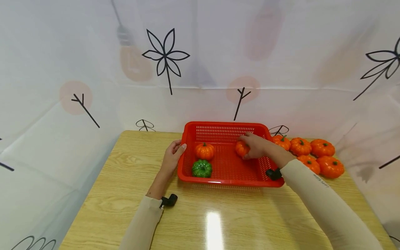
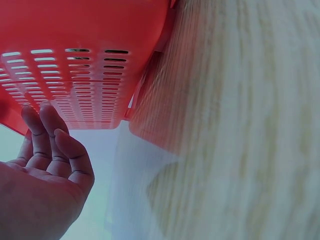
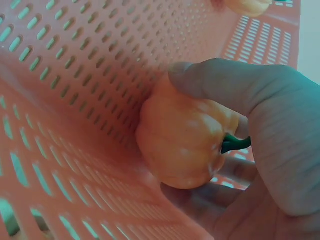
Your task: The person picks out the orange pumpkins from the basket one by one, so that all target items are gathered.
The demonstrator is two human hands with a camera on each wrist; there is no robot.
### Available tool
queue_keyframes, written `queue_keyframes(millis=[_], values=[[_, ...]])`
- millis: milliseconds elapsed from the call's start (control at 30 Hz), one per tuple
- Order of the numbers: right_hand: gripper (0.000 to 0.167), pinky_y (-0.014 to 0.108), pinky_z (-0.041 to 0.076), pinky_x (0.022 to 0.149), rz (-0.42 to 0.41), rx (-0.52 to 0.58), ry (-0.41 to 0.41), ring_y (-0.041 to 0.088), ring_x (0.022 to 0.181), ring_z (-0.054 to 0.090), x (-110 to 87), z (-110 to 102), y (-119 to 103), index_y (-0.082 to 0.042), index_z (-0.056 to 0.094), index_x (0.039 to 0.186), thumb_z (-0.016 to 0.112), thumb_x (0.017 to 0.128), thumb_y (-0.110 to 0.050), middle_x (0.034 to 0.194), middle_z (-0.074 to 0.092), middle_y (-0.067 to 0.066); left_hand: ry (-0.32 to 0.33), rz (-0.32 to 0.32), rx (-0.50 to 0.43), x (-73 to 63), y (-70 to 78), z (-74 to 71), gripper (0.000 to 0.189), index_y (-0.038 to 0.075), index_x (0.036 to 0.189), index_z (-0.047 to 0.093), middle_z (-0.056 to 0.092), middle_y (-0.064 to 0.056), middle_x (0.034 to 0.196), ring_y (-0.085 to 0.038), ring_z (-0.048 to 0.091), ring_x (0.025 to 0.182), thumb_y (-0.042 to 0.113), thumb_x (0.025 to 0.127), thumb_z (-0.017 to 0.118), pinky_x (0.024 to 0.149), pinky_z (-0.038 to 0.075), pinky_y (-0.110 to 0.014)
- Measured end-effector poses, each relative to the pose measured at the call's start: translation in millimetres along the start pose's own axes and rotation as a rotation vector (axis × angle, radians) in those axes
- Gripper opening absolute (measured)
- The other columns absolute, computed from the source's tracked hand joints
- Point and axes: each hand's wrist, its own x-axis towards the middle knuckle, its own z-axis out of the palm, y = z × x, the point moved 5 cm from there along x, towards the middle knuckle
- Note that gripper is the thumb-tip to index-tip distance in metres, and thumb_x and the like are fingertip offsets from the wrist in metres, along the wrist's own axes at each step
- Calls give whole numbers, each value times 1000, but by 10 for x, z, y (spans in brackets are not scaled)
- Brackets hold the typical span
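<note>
A red plastic basket [image 1: 225, 166] with slotted walls sits on the table. My left hand [image 1: 172, 156] holds its left rim, thumb along the top edge; in the left wrist view the fingers [image 2: 50, 117] bend up against the outer wall. Inside the basket, my right hand [image 1: 254, 146] grips a small orange pumpkin [image 3: 182, 135] with a green stem, thumb on one side and fingers around the other. Another orange pumpkin [image 1: 204, 151] and a green pumpkin [image 1: 201, 169] lie at the basket's left end.
Right of the basket, several orange pumpkins [image 1: 322, 148] stand grouped on the wooden table [image 1: 125, 194], partly behind the right forearm. A white patterned cloth [image 1: 200, 69] hangs behind the table. Each wrist wears a small black camera [image 1: 169, 200].
</note>
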Motion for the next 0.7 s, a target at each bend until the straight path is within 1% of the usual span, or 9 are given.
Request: queue_keyframes(millis=[200, 400, 533, 633, 700], values=[[74, 65, 47, 108, -7, 15, 1, 43, 123, 54, -54, -67, -49, -3, 53, 149, 87, 86, -21, 142, 50, 26, 4, -4, 2, 0, 5, 4, 44, 2, 144, 55, 62, -30, 134, -45, 64, 119, 28, 109, 63, 90, 62, -33], [73, 64, 49, 106, -64, 8, 41, 42, 122, 55, -193, -166, -141, -2, 54, 148, 87, 86, -21, 140, 52, 25, 11, 2, 0, 4, -6, 8, 44, 2, 143, 55, 62, -30, 133, -44, 64, 117, 28, 108, 63, 89, 62, -31], [73, 65, 47, 108, -93, 5, 59, 44, 128, 53, -300, -206, -202, -2, 54, 149, 86, 86, -21, 144, 51, 24, 11, 3, 0, 2, -7, 11, 44, 2, 144, 55, 62, -32, 133, -45, 64, 118, 27, 109, 63, 90, 62, -32], [72, 64, 48, 108, -109, 0, 78, 42, 129, 54, -394, -229, -242, -5, 54, 148, 87, 87, -21, 145, 52, 22, 14, 4, 5, -4, -8, 14, 45, 1, 145, 54, 61, -32, 133, -46, 64, 118, 27, 109, 62, 91, 62, -35], [71, 63, 50, 106, -125, 5, 92, 40, 126, 56, -463, -244, -270, -6, 55, 148, 87, 87, -22, 143, 52, 20, 14, 5, 10, -11, -6, 17, 45, 1, 145, 54, 61, -33, 133, -47, 64, 118, 27, 109, 62, 92, 62, -37]])
